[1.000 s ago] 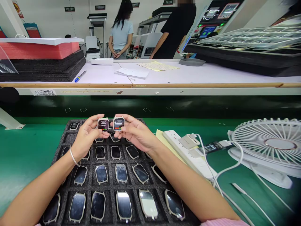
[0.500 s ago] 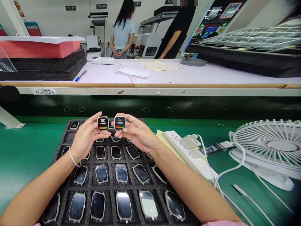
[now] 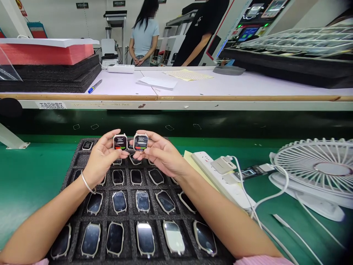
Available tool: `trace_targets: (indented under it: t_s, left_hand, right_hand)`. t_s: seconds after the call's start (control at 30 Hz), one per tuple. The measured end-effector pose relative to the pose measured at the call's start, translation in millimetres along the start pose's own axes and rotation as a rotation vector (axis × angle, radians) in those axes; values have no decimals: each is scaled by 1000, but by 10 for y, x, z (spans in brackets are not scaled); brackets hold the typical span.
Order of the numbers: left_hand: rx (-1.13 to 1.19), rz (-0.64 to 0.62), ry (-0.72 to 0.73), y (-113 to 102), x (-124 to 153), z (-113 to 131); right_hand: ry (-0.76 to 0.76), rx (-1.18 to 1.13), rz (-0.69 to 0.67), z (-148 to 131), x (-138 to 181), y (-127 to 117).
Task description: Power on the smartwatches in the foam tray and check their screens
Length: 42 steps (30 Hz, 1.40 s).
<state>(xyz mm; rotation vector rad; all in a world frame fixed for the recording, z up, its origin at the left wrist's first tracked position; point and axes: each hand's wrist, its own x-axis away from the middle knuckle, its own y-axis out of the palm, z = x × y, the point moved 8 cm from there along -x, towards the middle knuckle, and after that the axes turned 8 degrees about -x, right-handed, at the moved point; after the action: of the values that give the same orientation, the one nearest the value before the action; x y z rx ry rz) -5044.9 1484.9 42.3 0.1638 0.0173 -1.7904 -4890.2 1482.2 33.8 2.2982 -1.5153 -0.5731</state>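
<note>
My left hand (image 3: 102,158) pinches a small smartwatch body (image 3: 120,142) with a lit screen, held up above the far end of a black foam tray (image 3: 78,162). Right beside it, my right hand (image 3: 160,154) grips a second lit watch body (image 3: 141,142) the same way. The two watches sit side by side, almost touching, screens facing me. Below them the tray holds several dark-screened watch bodies (image 3: 142,201) in rows of pockets. A silver bangle (image 3: 87,184) is on my left wrist.
A white power strip (image 3: 217,180) with plugs and white cables lies right of the tray on the green mat. A white desk fan (image 3: 317,173) lies at far right. A raised shelf (image 3: 176,98) carries foam stacks, papers and a pen. Two people stand beyond it.
Both hands and their watches have stayed nearly still; the screens shifted from a reddish image to text with a coloured bar. The view tilted slightly.
</note>
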Motion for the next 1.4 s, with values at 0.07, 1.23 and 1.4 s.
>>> trace_targets:
  t_s: [0.07, 1.23, 1.4]
  left_hand:
    - [-1, -6, -2, 6, 0, 1]
    - [15, -44, 71, 36, -14, -30]
    - [-3, -34, 77, 35, -12, -14]
  right_hand:
    - [-4, 7, -4, 0, -1, 4]
    - [-58, 27, -13, -23, 6, 15]
    - [-57, 34, -17, -25, 8, 20]
